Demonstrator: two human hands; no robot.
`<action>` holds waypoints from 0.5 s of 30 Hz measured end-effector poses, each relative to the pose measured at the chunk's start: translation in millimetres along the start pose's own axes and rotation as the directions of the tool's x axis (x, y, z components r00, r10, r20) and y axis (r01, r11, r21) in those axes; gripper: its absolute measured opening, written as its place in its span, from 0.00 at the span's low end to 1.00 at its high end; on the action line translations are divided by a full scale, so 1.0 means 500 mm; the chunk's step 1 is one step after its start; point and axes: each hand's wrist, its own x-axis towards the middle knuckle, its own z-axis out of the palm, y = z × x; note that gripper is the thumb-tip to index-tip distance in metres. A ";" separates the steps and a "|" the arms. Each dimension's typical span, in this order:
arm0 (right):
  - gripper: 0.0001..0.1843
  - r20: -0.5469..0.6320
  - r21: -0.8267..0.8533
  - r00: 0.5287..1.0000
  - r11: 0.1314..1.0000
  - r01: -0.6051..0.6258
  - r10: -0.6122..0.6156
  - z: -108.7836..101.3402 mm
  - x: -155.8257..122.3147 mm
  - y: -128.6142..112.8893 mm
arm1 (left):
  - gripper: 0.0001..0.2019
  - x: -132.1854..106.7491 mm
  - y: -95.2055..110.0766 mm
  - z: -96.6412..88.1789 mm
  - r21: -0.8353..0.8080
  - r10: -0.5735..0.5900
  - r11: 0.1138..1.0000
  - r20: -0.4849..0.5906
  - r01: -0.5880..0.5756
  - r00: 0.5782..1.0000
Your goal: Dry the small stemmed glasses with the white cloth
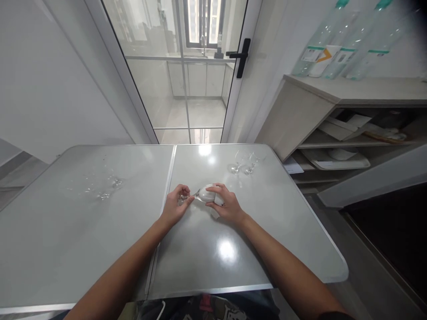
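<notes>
Between my two hands a stemmed wine glass (206, 194) lies sideways just above the table, its bowl to the right and its foot to the left. My left hand (176, 203) is closed on the stem near the foot. Around the bowl curl the fingers and thumb of my right hand (227, 202). Something white shows in the bowl; I cannot tell what it is. Beyond my right hand, two clear stemmed glasses (235, 167) stand side by side. On the left half of the table are more clear stemmed glasses (104, 195), hard to make out.
The grey table (200, 258) has a metal seam down its middle. Behind it is a glass door (167, 102) with a black handle (243, 58). At right stands a shelf unit (310, 95) with papers and trays inside and several plastic bottles (333, 49) on top.
</notes>
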 end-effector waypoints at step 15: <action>0.19 -0.080 0.164 0.961 0.955 -0.248 0.264 -0.003 0.007 -0.023 | 0.13 -0.008 0.001 0.015 0.291 0.146 0.936 0.193 -0.198 0.970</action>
